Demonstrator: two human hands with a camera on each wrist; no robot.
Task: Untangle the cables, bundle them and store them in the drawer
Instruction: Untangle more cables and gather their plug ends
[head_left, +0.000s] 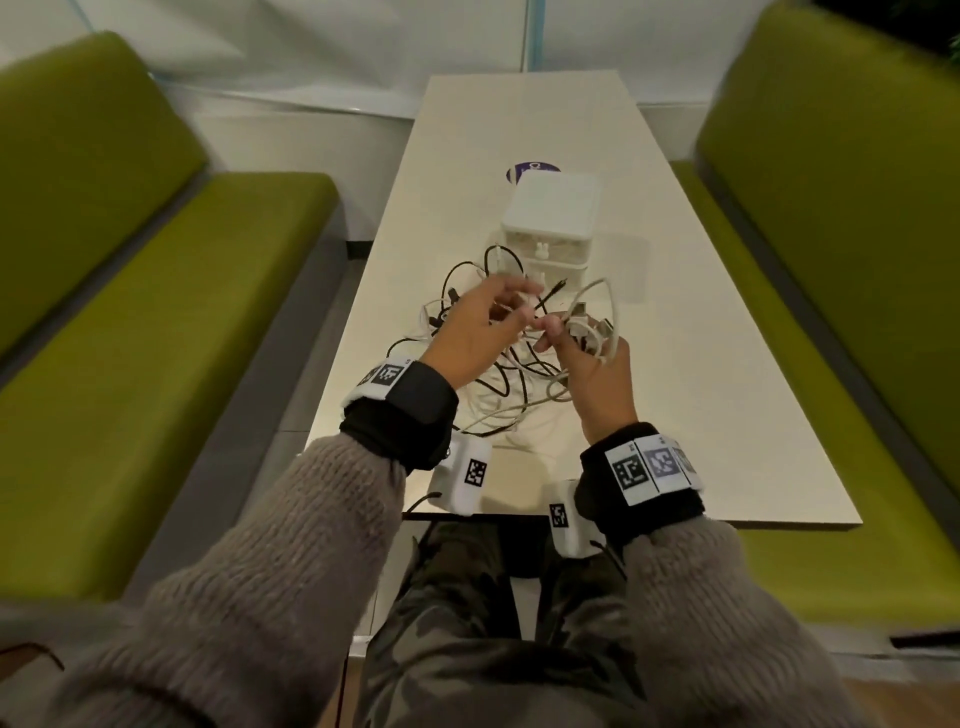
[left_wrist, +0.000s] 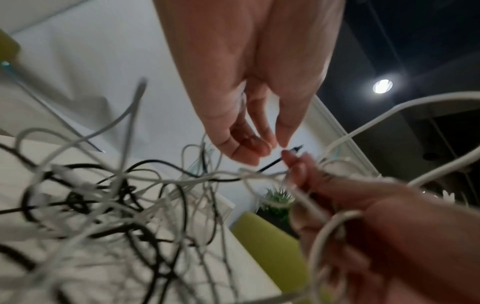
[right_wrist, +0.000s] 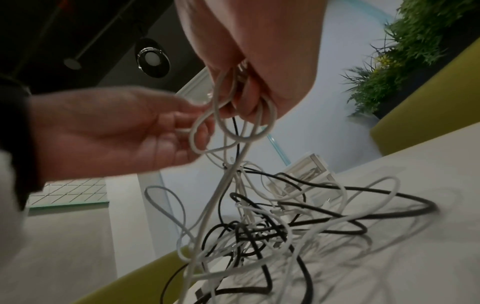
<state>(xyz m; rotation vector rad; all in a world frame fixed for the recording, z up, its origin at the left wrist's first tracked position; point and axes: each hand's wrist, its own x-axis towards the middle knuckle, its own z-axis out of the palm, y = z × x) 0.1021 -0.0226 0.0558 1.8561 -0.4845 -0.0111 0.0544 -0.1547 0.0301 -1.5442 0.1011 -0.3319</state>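
A tangle of black and white cables (head_left: 498, 379) (left_wrist: 116, 195) (right_wrist: 272, 222) lies on the pale table (head_left: 701, 389), partly lifted. My right hand (head_left: 566, 338) (right_wrist: 249, 98) (left_wrist: 311, 185) grips several loops of a thick white cable (head_left: 597, 312) (right_wrist: 259, 131) (left_wrist: 389, 115) above the pile. My left hand (head_left: 514, 306) (left_wrist: 270, 144) (right_wrist: 187, 123) hovers just left of it, fingers loosely extended and blurred, tips close to the loops and to a black cable plug (head_left: 553, 293) (left_wrist: 293, 149). Behind the pile stands a small white drawer box (head_left: 553, 218) (right_wrist: 306, 170) with its drawers pushed in.
Green upholstered benches (head_left: 156, 312) (head_left: 831, 208) flank the narrow table on both sides. A round purple sticker (head_left: 532, 170) lies on the table behind the box. Green plants (right_wrist: 415, 51) stand beyond the right bench. My knees are under the near table edge (head_left: 675, 522).
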